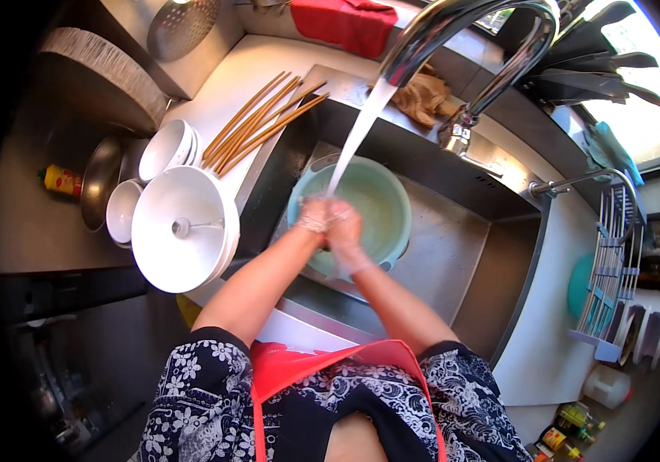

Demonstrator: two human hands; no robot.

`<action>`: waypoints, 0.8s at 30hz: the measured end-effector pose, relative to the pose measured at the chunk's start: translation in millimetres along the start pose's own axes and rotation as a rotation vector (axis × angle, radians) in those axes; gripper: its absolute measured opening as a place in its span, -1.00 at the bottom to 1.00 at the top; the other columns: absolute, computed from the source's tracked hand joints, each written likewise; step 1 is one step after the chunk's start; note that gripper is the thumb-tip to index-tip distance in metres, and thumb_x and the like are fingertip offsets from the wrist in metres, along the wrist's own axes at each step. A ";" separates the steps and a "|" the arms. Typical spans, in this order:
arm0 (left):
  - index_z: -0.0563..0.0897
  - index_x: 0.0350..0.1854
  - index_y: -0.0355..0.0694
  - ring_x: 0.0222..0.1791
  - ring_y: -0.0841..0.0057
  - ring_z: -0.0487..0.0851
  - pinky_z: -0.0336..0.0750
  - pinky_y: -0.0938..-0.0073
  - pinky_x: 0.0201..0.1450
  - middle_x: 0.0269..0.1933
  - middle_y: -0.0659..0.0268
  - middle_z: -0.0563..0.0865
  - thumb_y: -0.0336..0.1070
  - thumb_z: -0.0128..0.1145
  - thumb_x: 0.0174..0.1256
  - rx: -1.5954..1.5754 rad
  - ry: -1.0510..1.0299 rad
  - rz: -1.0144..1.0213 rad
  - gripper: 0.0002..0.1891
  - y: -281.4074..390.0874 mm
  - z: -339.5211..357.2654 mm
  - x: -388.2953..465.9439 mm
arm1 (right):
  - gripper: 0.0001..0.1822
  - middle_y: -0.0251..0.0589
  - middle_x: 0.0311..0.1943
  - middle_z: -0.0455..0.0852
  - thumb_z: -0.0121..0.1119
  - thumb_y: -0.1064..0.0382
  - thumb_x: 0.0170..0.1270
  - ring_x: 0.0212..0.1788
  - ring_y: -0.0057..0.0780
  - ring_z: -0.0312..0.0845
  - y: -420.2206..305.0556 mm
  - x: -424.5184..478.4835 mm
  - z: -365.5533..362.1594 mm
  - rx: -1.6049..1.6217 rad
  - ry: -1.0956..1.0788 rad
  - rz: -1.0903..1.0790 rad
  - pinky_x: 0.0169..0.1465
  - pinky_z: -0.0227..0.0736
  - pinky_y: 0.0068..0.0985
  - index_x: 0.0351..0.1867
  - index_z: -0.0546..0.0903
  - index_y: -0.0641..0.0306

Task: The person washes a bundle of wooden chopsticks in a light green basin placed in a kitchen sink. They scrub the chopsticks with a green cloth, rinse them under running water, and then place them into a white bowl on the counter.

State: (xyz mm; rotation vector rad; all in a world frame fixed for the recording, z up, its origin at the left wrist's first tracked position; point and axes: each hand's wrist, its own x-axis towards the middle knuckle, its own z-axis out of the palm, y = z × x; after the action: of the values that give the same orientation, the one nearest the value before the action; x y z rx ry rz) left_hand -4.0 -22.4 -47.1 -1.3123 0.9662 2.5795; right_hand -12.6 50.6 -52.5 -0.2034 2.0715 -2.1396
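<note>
Water runs from the chrome faucet (422, 46) onto my two hands, which are pressed together over a pale green plastic basin (396, 202) in the sink. My left hand (313, 216) is on the left, under the stream, against my right hand (343, 222). Both are blurred and wet, and the fingers are largely hidden, so whether anything small lies between them cannot be told. Cloudy water stands in the basin. To the left, large white bowls (168, 254) are stacked beside smaller white bowls (162, 153) and several wooden chopsticks (249, 127).
The sink's steel rim (529, 260) surrounds the basin. Behind it lie a brown cloth (422, 98) and a red cloth (344, 26). Knives with black handles (595, 75) stand at the back right. A dish rack (607, 265) is at the right; a metal bowl (101, 185) is at the left.
</note>
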 end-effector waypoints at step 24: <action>0.50 -0.08 -0.32 -0.14 0.35 0.52 0.42 0.33 -0.12 -0.13 0.05 0.58 -0.15 -0.22 0.27 0.161 0.065 -0.005 -0.62 -8.7 -6.1 -5.2 | -0.74 -0.18 -0.71 0.51 -0.05 0.34 0.20 -0.58 -0.50 0.40 -20.0 -10.9 5.4 -0.294 -0.056 -0.013 -0.50 0.32 -0.47 -0.66 0.51 0.28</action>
State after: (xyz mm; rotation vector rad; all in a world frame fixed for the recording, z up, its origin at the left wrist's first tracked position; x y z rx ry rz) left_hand 6.5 -17.9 -50.2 -1.3604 1.1532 2.4108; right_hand -1.1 48.2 -32.2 -0.3081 2.3482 -1.8047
